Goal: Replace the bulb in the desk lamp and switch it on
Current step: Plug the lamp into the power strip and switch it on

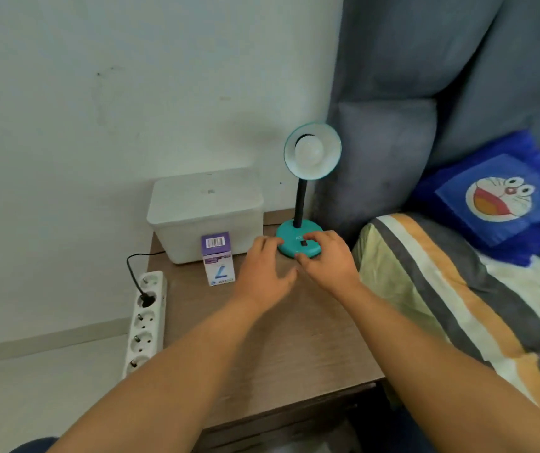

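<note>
Desk lamp (304, 188): upright at the far right corner of the bedside table (262, 348), teal round base, black neck, teal shade tilted toward the camera.
Bulb (309, 151): white, seated in the shade, unlit, well above both hands at 12 o'clock.
Lamp base (298, 237): flat on the tabletop, small dark switch (304, 243) on its near part.
Right hand (325, 261): palm down over the near right of the base, fingers curled and spread, fingertips on the base at either side of the switch; closed around nothing. Contact with the switch itself: cannot tell.
Left hand (263, 271): palm down at 9 o'clock of the base, fingers loosely extended, tips at the left rim of the base; holding nothing, touching or just short cannot be told.
Hands to each other: nearly meeting in front of the base, at its 6 o'clock.
Bulb box (217, 259): purple and white carton, upright, at 9 o'clock of the left hand, just beside it and apart.
White lidded bin (206, 214): directly behind the carton, at 10 o'clock of the lamp base.
Power strip (146, 318): white, off the table's left edge at 8 o'clock of the hands, one black plug (146, 299) in its second socket from the far end.
Bed (458, 305): striped cover, at 3 o'clock of the table.
</note>
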